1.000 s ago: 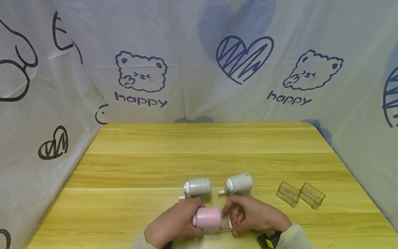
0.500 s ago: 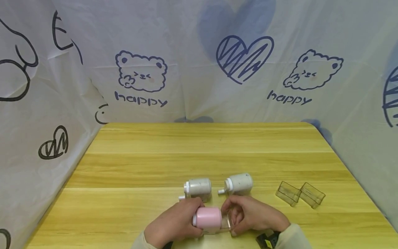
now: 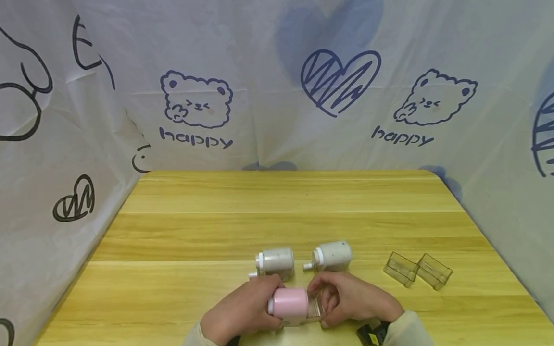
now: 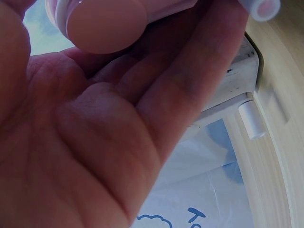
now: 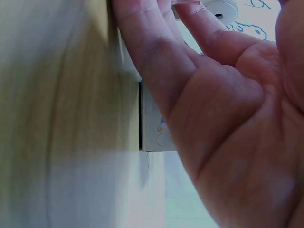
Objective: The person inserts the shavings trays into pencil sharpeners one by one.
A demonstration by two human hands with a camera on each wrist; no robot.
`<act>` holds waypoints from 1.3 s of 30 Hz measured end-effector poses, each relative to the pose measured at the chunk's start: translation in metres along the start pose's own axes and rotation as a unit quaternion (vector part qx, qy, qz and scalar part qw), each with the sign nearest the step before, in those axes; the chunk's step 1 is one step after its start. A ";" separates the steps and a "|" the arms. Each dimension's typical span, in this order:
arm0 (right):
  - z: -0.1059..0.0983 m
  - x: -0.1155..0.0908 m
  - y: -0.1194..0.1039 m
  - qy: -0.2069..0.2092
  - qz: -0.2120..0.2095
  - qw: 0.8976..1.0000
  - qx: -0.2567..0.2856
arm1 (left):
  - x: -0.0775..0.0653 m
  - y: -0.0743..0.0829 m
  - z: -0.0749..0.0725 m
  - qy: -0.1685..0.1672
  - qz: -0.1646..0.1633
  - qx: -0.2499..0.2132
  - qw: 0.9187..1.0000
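Note:
My left hand [image 3: 244, 307] grips a pink hand-crank pencil sharpener [image 3: 290, 303] lying near the table's front edge, thumb at the near side and fingers at the far side. The sharpener's pink round end [image 4: 107, 26] shows above the palm in the left wrist view. A clear drawer [image 3: 315, 310] sticks out of its right end, and my right hand [image 3: 359, 298] pinches that drawer between thumb and fingers. Behind the hands are two white sharpeners [image 3: 277, 259], the right one [image 3: 335, 254] slightly turned; both cranks point left. The right wrist view mostly hides the drawer behind the fingers.
Two clear smoky drawers, one on the left [image 3: 401, 270] and one on the right [image 3: 434, 272], lie touching at the table's right. A black device [image 3: 373, 334] sits at the right wrist. White printed cloth [image 3: 277, 96] hangs around the wooden table [image 3: 277, 206].
The right hand has shifted very slightly left with the drawer. The left hand and the pink sharpener have stayed where they were.

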State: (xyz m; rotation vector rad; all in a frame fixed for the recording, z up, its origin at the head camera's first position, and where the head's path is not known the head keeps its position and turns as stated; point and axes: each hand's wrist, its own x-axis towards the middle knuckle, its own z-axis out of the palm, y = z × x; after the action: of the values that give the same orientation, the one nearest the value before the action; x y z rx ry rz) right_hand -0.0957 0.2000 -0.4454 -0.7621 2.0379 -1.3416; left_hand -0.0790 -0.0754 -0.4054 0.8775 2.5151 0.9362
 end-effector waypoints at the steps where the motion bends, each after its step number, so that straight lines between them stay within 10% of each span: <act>1: 0.000 0.000 0.000 0.002 0.001 1.000 0.001 | 0.000 0.000 0.000 0.000 0.001 0.000 1.000; 39: 0.005 0.003 -0.003 0.010 -0.010 1.000 0.027 | -0.001 0.001 0.000 0.005 0.006 0.005 1.000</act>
State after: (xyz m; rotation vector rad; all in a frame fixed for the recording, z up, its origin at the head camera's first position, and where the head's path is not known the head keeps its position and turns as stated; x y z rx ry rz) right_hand -0.0937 0.1934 -0.4453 -0.7492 2.0064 -1.4140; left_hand -0.0780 -0.0754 -0.4042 0.8945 2.5274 0.9356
